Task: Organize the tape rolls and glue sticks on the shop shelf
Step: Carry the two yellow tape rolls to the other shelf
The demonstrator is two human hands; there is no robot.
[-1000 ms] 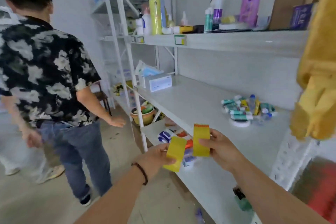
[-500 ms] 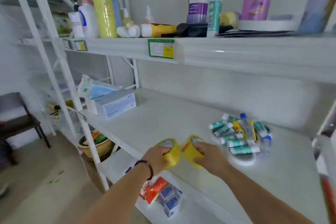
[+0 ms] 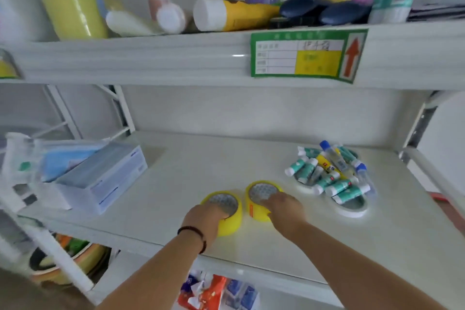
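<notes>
Two yellow tape rolls lie flat side by side on the white middle shelf (image 3: 191, 173). My left hand (image 3: 206, 216) grips the left yellow roll (image 3: 230, 219) from the near side. My right hand (image 3: 283, 209) rests over the right yellow roll (image 3: 256, 205), fingers on its top and side. To the right, a heap of glue sticks (image 3: 329, 173) with teal, yellow and blue labels lies across white tape rolls (image 3: 352, 210) that sit flat on the shelf.
A blue-white box (image 3: 105, 178) with plastic packets stands at the shelf's left. The upper shelf holds bottles and tubes, with a green-yellow label (image 3: 307, 56) on its front edge. Packets (image 3: 216, 292) and a bowl (image 3: 68, 262) sit on lower levels.
Both hands carried the yellow rolls from the air in front of the shelf down onto the middle shelf. The view swung to face the shelf and the other person left the frame.
</notes>
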